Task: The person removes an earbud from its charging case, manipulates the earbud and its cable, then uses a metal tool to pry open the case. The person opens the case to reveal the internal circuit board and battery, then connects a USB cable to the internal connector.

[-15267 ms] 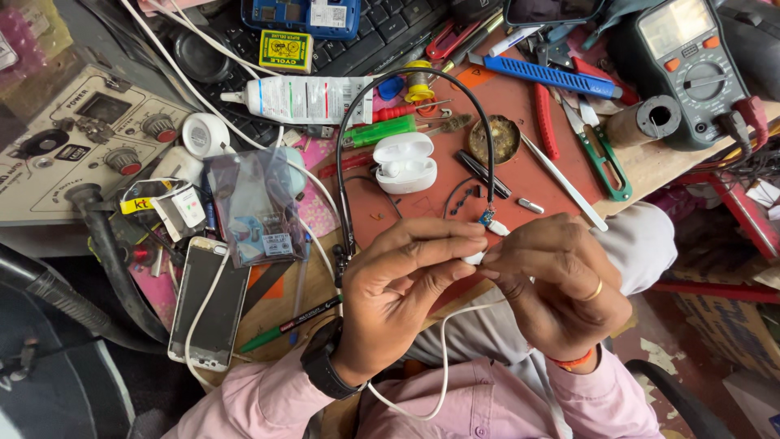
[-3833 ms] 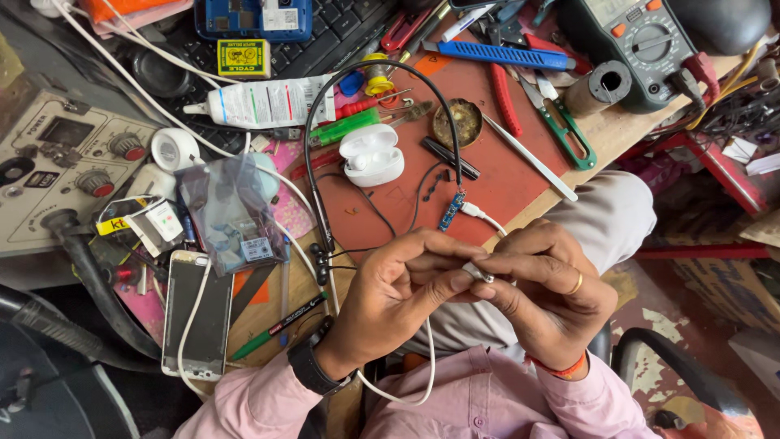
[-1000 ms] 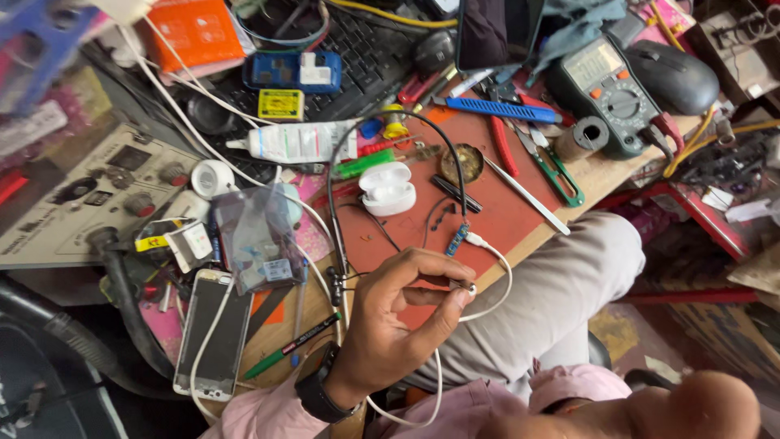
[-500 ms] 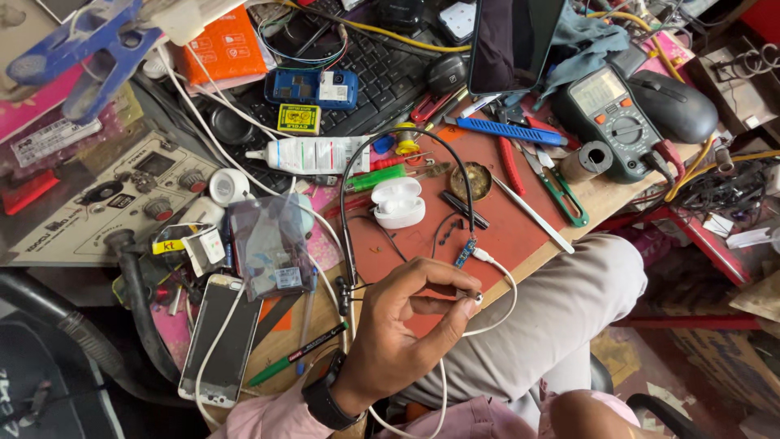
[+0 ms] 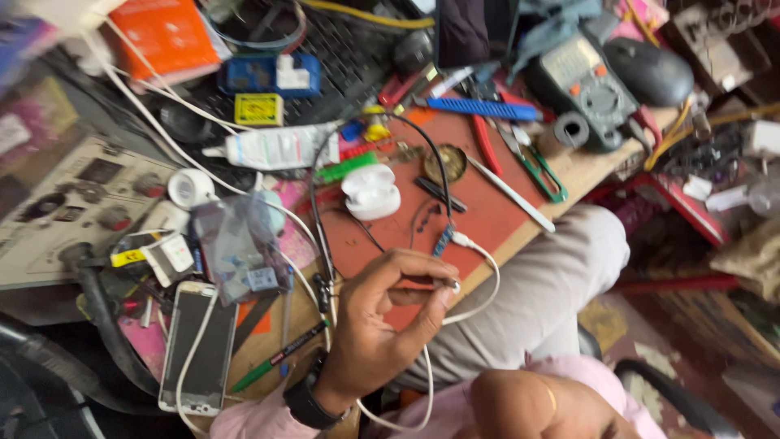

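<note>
left hand (image 5: 382, 325): grip clamped on thin white cable (image 5: 479, 284), over red desk (image 5: 487, 219) edge, 6 o'clock of white earbud case (image 5: 370, 192) | right hand (image 5: 536, 406): has let go, pulled back to 5 o'clock, grip unclear | two-handed work paused

Your left hand (image 5: 382, 325) pinches a white cable (image 5: 479, 284) above a cluttered desk (image 5: 585, 175), near a white earbud case (image 5: 370, 192), a multimeter (image 5: 587, 81) and a smartphone (image 5: 197, 348); your right hand (image 5: 544, 406) sits low.
</note>
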